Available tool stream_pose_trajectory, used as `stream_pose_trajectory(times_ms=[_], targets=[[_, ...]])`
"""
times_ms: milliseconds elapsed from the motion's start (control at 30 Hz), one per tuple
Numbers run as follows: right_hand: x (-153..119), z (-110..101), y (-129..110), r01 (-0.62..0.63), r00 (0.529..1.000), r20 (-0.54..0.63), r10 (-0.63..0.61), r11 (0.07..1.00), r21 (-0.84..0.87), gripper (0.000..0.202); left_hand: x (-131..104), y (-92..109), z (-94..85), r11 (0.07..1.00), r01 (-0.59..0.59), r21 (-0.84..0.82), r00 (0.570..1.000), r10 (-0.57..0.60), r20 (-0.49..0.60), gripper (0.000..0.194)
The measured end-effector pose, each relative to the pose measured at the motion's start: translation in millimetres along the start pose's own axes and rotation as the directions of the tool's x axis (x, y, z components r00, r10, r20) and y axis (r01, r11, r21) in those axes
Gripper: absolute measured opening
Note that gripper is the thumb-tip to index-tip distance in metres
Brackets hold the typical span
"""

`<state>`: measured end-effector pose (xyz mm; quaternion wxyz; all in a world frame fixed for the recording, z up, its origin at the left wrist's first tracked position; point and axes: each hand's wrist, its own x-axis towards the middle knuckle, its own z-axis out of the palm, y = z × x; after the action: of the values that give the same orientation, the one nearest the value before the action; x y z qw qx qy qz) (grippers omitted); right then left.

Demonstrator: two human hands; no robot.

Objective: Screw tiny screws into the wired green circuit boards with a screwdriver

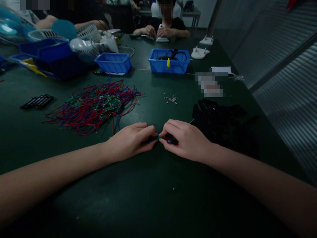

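dark table (148, 198): blue bin (169, 64) holds black cables (170, 54).

Head-worn view, down over table (153, 205)

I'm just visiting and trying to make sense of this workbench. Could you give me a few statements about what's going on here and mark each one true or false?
1. Both hands, the left hand and the right hand, meet over one small part on the green table. True.
2. The pile of red and blue wires lies to the right of the hands. False: it lies to their left, farther back.
3. Two blue bins, one blue bin and another, stand farther back on the table. True.
4. The small heap of screws sits inside a bin. False: it lies loose on the table.
5. A heap of black parts lies beside the right hand. True.
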<state>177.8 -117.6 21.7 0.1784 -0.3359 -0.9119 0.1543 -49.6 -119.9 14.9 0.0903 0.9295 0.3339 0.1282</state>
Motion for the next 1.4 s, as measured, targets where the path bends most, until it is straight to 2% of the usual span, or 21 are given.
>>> stream_pose_trajectory(times_ms=[133, 333, 567, 733, 867, 1100, 1200, 1400], targets=[[-0.4, 0.7, 0.5, -0.019, 1.0, 0.023, 0.019, 1.0, -0.01, 0.022, -0.4, -0.9, -0.1, 0.999, -0.029, 0.014, 1.0, 0.029, -0.002, 0.015], [-0.1, 2.6, 1.4, 0.001, 1.0, 0.027, 0.002, 0.995, -0.1, 0.021, 0.6, -1.8, 0.9, 0.99, -0.068, 0.125, 0.998, 0.066, 0.015, 0.016], [-1.6, 5.3, -0.7, 0.01, 1.0, -0.017, -0.013, 0.987, -0.158, 0.022, 0.8, -0.6, -1.3, 1.0, -0.013, 0.026, 0.998, 0.012, 0.054, 0.015], [0.1, 1.6, 2.5, 0.013, 1.0, -0.009, -0.013, 0.999, -0.037, 0.015, 1.8, -0.6, -1.7, 0.993, 0.084, -0.082, 0.995, -0.08, 0.052, 0.018], [1.7, -2.2, 5.5, -0.05, 0.998, 0.029, 0.047, 0.992, 0.116, 0.014, 1.4, -2.3, -2.2, 0.995, 0.083, -0.064, 0.996, -0.08, 0.047, 0.022], [0.7, -1.1, 4.1, -0.064, 0.998, 0.023, 0.063, 0.994, 0.093, 0.015, -1.7, -2.6, -1.2, 0.995, 0.098, 0.013, 0.995, -0.098, 0.025, 0.028], [-0.7, 0.7, 2.4, -0.061, 0.998, 0.02, 0.06, 0.997, 0.051, 0.017, -2.9, -3.2, -1.4, 0.998, 0.039, 0.058, 0.999, -0.039, 0.001, 0.024], [-2.8, 2.7, -0.2, 0.017, 0.999, 0.044, -0.013, 0.994, -0.105, 0.026, -5.8, -6.1, -2.1, 0.975, -0.152, 0.163, 0.984, 0.165, -0.069, 0.017]])
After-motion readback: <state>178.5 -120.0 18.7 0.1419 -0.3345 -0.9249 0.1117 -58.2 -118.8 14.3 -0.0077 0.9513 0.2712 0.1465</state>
